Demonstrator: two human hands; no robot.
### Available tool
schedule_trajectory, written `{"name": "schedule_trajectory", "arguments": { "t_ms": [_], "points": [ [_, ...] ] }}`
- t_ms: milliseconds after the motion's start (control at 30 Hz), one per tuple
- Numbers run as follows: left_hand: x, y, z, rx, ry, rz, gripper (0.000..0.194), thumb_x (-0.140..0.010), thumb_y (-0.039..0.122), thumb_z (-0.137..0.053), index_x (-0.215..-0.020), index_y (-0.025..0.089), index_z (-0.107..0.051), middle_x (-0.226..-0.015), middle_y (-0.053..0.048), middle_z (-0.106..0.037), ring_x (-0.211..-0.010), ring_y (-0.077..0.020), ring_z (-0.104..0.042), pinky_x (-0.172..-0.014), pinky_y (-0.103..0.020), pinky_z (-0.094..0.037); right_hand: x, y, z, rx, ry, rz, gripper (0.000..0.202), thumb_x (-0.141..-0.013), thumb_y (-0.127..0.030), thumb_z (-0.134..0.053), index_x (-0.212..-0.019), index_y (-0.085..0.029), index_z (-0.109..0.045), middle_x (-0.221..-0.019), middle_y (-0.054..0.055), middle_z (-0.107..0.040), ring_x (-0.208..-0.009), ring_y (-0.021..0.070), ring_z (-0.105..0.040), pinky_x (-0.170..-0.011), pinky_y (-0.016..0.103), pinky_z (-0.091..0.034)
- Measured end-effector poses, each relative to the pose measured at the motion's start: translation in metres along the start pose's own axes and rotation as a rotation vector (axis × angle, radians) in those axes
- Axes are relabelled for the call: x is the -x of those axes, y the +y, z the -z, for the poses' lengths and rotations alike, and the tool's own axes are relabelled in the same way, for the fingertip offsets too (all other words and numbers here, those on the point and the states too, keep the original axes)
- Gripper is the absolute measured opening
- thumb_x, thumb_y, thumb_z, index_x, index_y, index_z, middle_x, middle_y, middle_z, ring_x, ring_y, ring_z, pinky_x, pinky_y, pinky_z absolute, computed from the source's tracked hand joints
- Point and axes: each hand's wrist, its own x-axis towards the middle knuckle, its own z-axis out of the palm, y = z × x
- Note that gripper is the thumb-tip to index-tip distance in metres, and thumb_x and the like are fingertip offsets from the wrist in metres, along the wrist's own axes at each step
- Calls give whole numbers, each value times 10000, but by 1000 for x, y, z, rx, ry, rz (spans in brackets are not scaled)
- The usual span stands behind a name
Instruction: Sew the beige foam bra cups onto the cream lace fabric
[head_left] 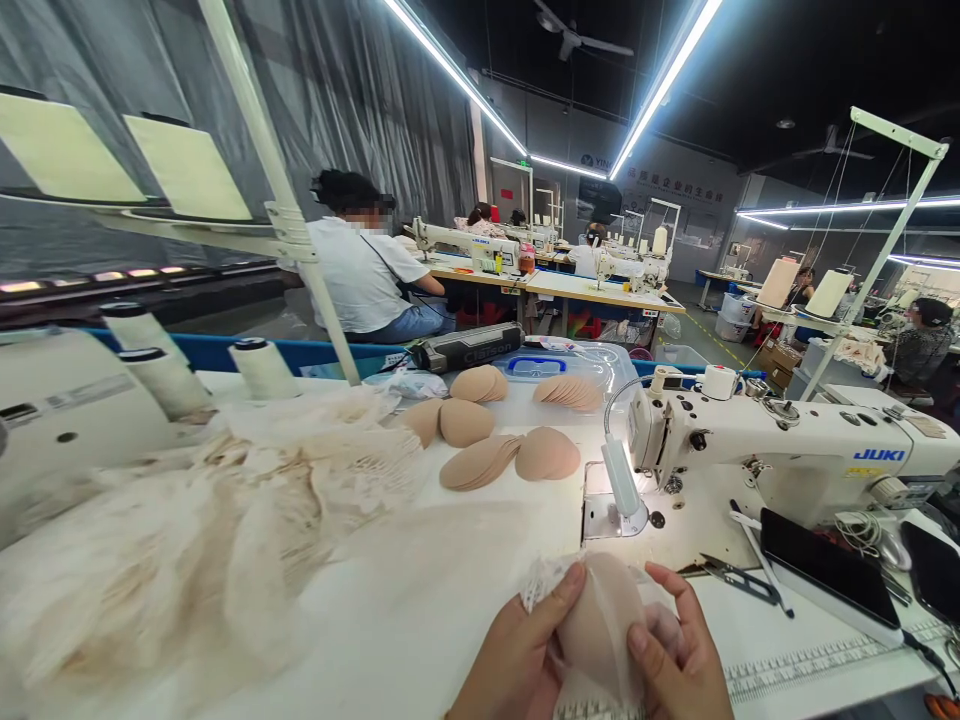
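Note:
Between my two hands is a beige bra cup pad [600, 625] wrapped in sheer white lace fabric [545, 580]. My left hand [521, 640] grips its left side, thumb lying along the top edge. On the right side my right hand [675, 650] pinches the fabric, with the thumb on the pad's face and the index finger raised. Both hands are near the table's front edge, just before the sewing machine [780, 440]. Several more beige pads [480, 462] lie in overlapping stacks farther back on the table.
A heap of white lace fabric [225, 540] covers the left of the table, near thread cones [262, 370]. Thread snips [739, 578], a tablet [825, 570] and a printed ruler strip [802, 660] lie right. Behind the pads is a clear plastic box lid [615, 362]. A person [364, 260] sits ahead.

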Motion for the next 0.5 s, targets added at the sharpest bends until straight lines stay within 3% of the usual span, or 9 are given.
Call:
{"name": "schedule_trajectory", "arguments": {
  "t_ms": [200,367,500],
  "points": [
    [-4,2,-4,-9,17,13,450,-616,309,-1021,-963,109,-815,-978,-136,-834,-1079,-387,-765,-943,-403,-642,-1,0,0,5,29,-23,863,-691,-609,-955,-1370,-255,-557,-832,22,-742,-752,244,-731,-774,388,-609],
    [-5,1,-3,-56,-20,12,479,-578,232,-1011,-1009,150,-817,-1034,-105,-833,-1084,-375,-762,-947,-406,-633,-2,0,1,18,34,-27,895,-713,-602,-946,-1410,-236,-521,-821,23,-726,-750,242,-722,-758,378,-607],
    [-9,6,-4,-132,-42,24,443,-591,334,-1002,-946,145,-817,-1029,-128,-824,-1053,-395,-758,-910,-432,-635,2,7,7,55,-43,-28,968,-724,-594,-938,-1484,-261,-441,-878,20,-727,-755,221,-710,-743,347,-586]
  ]
}}
